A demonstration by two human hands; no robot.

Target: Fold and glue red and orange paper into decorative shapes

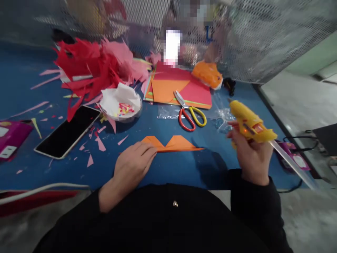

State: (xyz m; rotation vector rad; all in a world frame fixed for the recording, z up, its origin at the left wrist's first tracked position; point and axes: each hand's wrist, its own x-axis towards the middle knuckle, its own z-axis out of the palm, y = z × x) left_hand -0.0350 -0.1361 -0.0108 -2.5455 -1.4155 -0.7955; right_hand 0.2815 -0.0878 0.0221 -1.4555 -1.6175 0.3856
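Observation:
A folded orange paper (181, 143) with two raised points and a notch between them lies near the front edge of the table. Over its left part rests my left hand (135, 160), fingers close together and holding the paper against the table. My right hand (252, 154) grips a yellow hot glue gun (246, 117), raised above the right side of the table. A small orange light glows on its side, and a long clear glue stick (292, 163) sticks out of its back. The nozzle points toward the far left, apart from the paper.
Scissors (187, 112) with red and yellow handles lie beyond the folded paper, touching stacked coloured sheets (171, 89). Leftward are a paper-lined bowl (121, 103), a phone (68, 131), red and pink paper strips (89, 65) and scraps. An orange packet (207, 74) sits behind. Mesh (252, 42) borders the back.

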